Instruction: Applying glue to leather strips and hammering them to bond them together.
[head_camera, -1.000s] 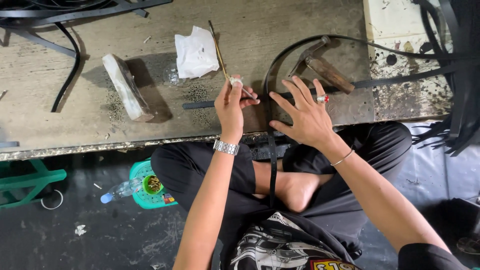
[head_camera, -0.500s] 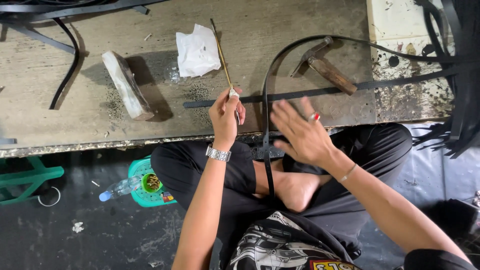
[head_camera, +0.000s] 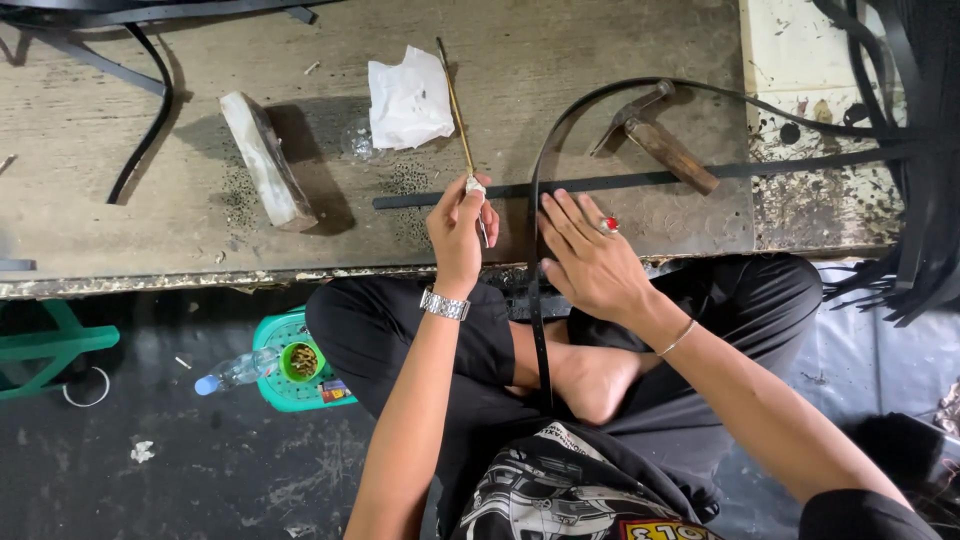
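Observation:
My left hand (head_camera: 460, 232), with a metal watch on the wrist, pinches the near end of a thin wooden stick (head_camera: 455, 105) that points away across the worn wooden bench (head_camera: 300, 240). The stick's tip meets a long flat black strap (head_camera: 640, 180) lying across the bench. My right hand (head_camera: 590, 255), with a red-stone ring, rests flat with fingers spread on the bench edge, beside a second black strap (head_camera: 537, 300) that loops from the bench down over my crossed legs.
A hammer (head_camera: 660, 140) lies beyond the strap. A crumpled white cloth (head_camera: 408, 100), a pale rectangular block (head_camera: 265, 160) and a small clear jar (head_camera: 358, 140) sit to the left. Black straps (head_camera: 920, 200) hang at the right. A green stool (head_camera: 290, 365) with a bottle stands on the floor.
My left hand stayed on the stick at the strap. My right hand dropped from raised and spread to lying flat at the bench edge.

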